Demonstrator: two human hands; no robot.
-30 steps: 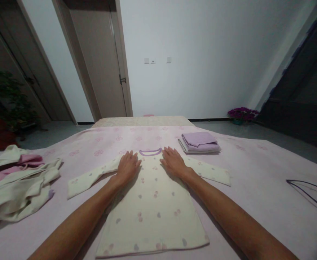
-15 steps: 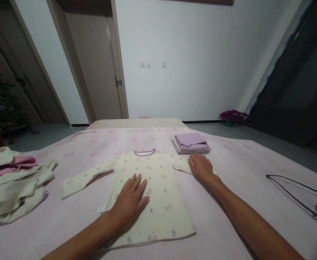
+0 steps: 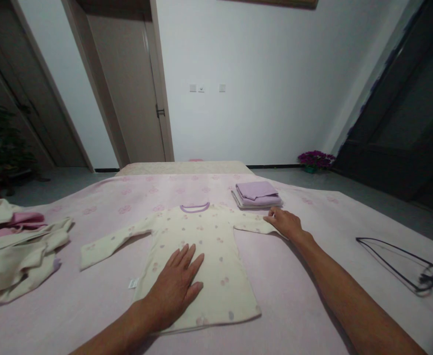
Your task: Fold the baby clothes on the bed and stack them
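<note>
A cream long-sleeved child's shirt with a small printed pattern and a purple neckband lies spread out, its neck pointing away from me. My left hand rests flat on its lower left part, fingers stretched out. Over at the right sleeve, my right hand has its fingers curled and pinched on the fabric, covering part of the cuff end. The left sleeve reaches out to the side, and a white tag shows at the left seam.
Folded purple and light clothes are stacked just beyond the right sleeve. A heap of cream and pink clothes lies at the left. On the right is a black wire hanger. Everything lies on a pink flowered bedspread.
My right hand has gone from lying on the right sleeve to pinching it, a little farther out. My left hand stays flat on the shirt. The view has shifted slightly.
</note>
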